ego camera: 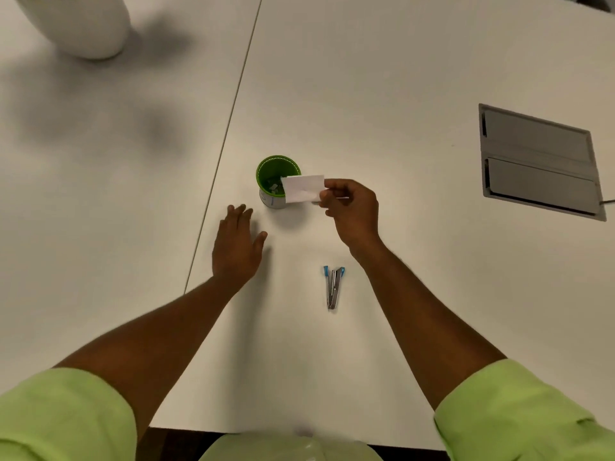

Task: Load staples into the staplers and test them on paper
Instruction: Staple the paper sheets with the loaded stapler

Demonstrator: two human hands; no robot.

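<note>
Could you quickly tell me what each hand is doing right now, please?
Left hand: open, fingers straight, holding nothing.
Right hand: pinching the paper slip.
</note>
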